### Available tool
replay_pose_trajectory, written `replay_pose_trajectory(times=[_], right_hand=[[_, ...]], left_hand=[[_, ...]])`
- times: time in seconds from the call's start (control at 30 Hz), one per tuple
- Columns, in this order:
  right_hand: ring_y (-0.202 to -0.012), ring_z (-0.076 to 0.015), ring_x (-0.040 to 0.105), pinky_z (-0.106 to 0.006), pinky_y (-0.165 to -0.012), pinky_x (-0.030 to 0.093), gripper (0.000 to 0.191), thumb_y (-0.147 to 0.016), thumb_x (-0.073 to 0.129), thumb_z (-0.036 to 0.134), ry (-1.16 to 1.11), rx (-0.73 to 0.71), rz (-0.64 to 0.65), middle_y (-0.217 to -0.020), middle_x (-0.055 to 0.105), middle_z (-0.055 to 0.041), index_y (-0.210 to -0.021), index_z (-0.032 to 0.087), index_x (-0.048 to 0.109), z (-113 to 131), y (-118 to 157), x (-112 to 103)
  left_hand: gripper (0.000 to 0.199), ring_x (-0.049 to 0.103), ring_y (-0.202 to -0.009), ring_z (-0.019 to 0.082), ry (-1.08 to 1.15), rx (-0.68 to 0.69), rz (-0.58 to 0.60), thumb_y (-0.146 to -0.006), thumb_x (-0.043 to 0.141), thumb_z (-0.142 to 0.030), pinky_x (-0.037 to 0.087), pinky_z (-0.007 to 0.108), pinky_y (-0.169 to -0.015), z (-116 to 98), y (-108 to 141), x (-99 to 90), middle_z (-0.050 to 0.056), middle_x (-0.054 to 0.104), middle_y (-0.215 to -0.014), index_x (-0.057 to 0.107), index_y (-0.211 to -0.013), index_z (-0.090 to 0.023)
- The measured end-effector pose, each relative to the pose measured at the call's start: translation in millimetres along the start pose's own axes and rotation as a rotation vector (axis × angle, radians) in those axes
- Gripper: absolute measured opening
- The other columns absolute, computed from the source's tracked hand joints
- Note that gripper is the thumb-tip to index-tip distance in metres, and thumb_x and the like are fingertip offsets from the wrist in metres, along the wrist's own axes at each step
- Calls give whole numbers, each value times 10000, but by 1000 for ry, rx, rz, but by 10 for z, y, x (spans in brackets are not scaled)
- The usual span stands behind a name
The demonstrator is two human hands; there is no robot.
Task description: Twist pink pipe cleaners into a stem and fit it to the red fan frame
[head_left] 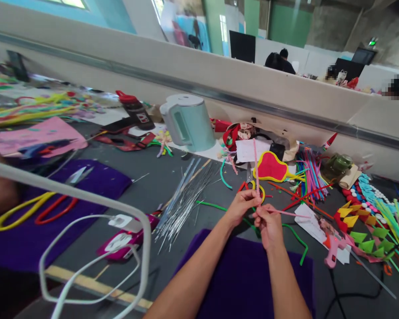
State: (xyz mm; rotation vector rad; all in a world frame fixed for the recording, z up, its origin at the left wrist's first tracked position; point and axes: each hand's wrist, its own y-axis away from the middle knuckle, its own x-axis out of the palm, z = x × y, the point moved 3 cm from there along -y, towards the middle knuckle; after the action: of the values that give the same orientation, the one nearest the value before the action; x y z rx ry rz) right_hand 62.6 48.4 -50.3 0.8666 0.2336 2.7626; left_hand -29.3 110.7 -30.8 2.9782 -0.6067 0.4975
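Both my hands pinch one pink pipe cleaner (256, 170) above the table. My left hand (242, 206) is closed on it where it runs upright. Just beside it, my right hand (268, 221) is closed at the bend, from which a second stretch of pink reaches out to the right. A green pipe cleaner (295, 241) lies on the table partly behind my hands and wrists. Behind my fingers lie scissors with yellow and orange handles (262, 191), partly hidden. A red shape with a yellow fuzzy edge (271, 167) rests beyond my hands. Under my forearms is a purple cloth (242, 270).
A pink hot glue gun (334, 250) lies at right, near bundled pipe cleaners (314, 170). Metal wires (186, 204) spread left of my hands. A pale green kettle (189, 122) stands behind. At left are large scissors (49, 199), a white cable (96, 190) and another person's arm (0, 186).
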Motion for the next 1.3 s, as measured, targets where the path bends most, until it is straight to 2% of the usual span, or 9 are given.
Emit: replay_pose_trajectory(times=[0.13, 0.27, 0.37, 0.5, 0.6, 0.77, 0.83, 1.0, 1.3], right_hand=[[-521, -119, 488, -238, -514, 394, 196, -755, 613, 336, 522, -423, -278, -572, 565, 17, -647, 188, 542, 100, 17, -52], [-630, -138, 515, -259, -659, 415, 221, -826, 511, 303, 924, -663, -280, -642, 582, -7, -642, 197, 572, 189, 93, -38], [-576, -129, 520, -242, -589, 429, 175, -772, 576, 309, 791, -492, -221, -611, 597, 2, -633, 203, 577, 186, 91, -85], [-444, -99, 516, -212, -448, 426, 176, -653, 718, 297, 229, -4, 7, -577, 643, 0, -655, 176, 590, 70, 60, -102], [-455, -71, 538, -179, -453, 448, 201, -635, 771, 282, 8, 143, 129, -614, 667, -8, -703, 146, 638, 55, 90, -70], [-675, -133, 666, -253, -625, 553, 316, -704, 741, 356, 7, 85, 219, -803, 719, -60, -931, 144, 681, 162, 134, -92], [-627, -120, 661, -239, -597, 550, 317, -669, 767, 316, 71, 24, 139, -796, 723, -51, -923, 150, 677, 215, 116, -168], [-260, -14, 318, -148, -270, 242, 315, -709, 693, 441, 261, -76, -74, -514, 635, 18, -788, 137, 669, 344, 95, -350], [-592, -109, 591, -209, -528, 445, 288, -710, 699, 389, 563, -37, 217, -758, 700, -31, -900, 172, 694, 419, 213, -295]], left_hand=[[282, 494, -506, 92, -108, 43, -112, -599, 784, -369, 395, 218, -525, 68, -13, 38, -16, 579, -565, 619, -636, -143], [294, 480, -508, 91, -185, 121, -116, -606, 776, -371, 370, 210, -512, 68, 4, 48, -14, 565, -526, 598, -555, -142], [273, 469, -503, 81, -169, 92, -63, -620, 771, -345, 362, 204, -516, 48, 29, 16, -21, 562, -521, 603, -554, -140], [246, 495, -515, 79, -85, -20, 51, -593, 792, -311, 381, 199, -529, 38, 62, -38, -21, 574, -547, 620, -580, -135], [258, 488, -481, 70, 51, -101, 26, -555, 812, -292, 373, 191, -491, 65, 70, -67, -29, 557, -530, 611, -581, -134], [328, 460, -437, 47, 210, -117, -135, -508, 823, -298, 387, 178, -469, 130, 28, -107, -59, 511, -504, 536, -564, -149], [345, 430, -408, 38, 207, -109, -157, -522, 811, -323, 384, 174, -456, 151, 8, -127, -70, 484, -474, 513, -557, -153], [353, 419, -383, 40, 183, -99, -210, -550, 795, -339, 367, 174, -425, 178, 5, -181, -71, 469, -446, 495, -550, -155], [381, 390, -364, 51, 109, 39, -275, -586, 772, -386, 328, 186, -401, 133, 34, -203, -72, 440, -407, 472, -510, -164]])
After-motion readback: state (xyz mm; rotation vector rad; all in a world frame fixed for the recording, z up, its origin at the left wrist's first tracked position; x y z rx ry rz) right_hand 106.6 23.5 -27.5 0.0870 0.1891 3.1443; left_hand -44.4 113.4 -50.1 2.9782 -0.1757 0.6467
